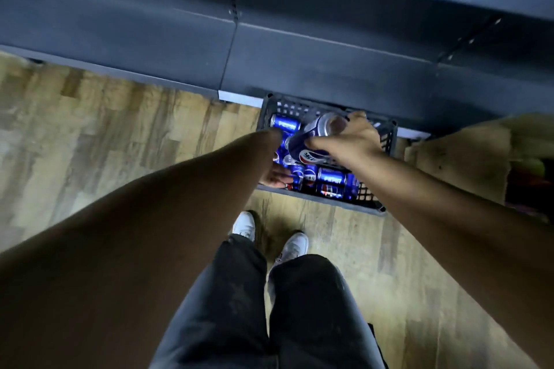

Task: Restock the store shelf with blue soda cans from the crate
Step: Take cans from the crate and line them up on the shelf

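1. Held can point(311, 141), above the crate point(371, 204), gripped by the right hand point(347, 141): round red-white-blue Pepsi-style logo with blurred white lettering beside it, not readable.
2. Can point(331, 177) lying at the crate's near side: white lettering on blue, looks like "PEPSI", blurred.
3. Can point(286, 123) at the crate's far left corner: white lettering on blue, likely "PEPSI", blurred.
4. Can point(331, 189) by the crate's near wall: round logo only, no legible text.
5. No readable numbers or signs elsewhere.
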A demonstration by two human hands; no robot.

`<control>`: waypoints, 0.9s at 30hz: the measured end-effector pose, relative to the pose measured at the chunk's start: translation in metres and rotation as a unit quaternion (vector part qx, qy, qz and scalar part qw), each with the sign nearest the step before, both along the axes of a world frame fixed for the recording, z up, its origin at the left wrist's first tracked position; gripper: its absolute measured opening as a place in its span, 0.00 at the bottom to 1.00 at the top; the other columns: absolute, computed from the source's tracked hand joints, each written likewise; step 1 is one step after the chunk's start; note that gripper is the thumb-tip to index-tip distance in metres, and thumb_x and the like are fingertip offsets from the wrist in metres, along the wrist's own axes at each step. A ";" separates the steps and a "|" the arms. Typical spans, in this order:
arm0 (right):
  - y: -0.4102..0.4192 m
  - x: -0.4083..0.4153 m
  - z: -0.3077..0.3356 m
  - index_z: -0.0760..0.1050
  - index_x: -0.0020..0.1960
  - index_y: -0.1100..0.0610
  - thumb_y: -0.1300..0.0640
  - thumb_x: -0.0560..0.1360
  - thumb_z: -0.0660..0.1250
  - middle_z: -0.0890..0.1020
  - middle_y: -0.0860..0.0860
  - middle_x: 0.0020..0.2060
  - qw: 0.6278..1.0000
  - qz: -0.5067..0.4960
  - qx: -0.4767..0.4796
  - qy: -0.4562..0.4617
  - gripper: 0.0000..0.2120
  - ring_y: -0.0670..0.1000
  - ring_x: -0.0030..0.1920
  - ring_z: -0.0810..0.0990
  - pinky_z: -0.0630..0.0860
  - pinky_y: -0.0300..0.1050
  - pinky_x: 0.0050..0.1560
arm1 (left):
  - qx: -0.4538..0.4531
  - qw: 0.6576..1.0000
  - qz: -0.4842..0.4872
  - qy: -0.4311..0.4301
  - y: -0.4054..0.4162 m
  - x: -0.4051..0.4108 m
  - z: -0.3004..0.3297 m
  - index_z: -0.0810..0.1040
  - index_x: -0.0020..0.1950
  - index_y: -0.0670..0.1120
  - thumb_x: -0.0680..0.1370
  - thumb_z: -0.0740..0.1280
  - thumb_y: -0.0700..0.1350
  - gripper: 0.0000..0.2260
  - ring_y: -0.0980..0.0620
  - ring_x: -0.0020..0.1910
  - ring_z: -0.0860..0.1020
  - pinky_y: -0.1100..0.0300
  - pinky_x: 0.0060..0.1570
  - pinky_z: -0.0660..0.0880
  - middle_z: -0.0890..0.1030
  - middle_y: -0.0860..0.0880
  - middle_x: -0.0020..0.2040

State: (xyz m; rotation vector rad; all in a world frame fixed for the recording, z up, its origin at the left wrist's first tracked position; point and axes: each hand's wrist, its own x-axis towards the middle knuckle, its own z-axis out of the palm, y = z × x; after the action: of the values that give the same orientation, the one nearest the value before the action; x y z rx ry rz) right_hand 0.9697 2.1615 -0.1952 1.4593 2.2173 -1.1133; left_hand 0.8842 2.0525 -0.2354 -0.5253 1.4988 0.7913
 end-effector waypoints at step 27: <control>-0.014 -0.008 0.302 0.63 0.56 0.55 0.50 0.64 0.78 0.73 0.44 0.45 0.920 -0.002 0.091 0.380 0.30 0.45 0.45 0.73 0.68 0.37 0.41 | 0.428 0.848 0.301 0.081 0.032 -0.033 0.314 0.78 0.50 0.45 0.74 0.67 0.55 0.15 0.47 0.40 0.79 0.55 0.48 0.76 0.81 0.46 0.42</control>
State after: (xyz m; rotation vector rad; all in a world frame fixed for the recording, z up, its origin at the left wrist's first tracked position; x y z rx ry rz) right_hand 0.9616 2.1474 0.1072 1.2120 2.8825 -1.7382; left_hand 0.8512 2.0842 0.0790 -0.2300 0.9515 1.9106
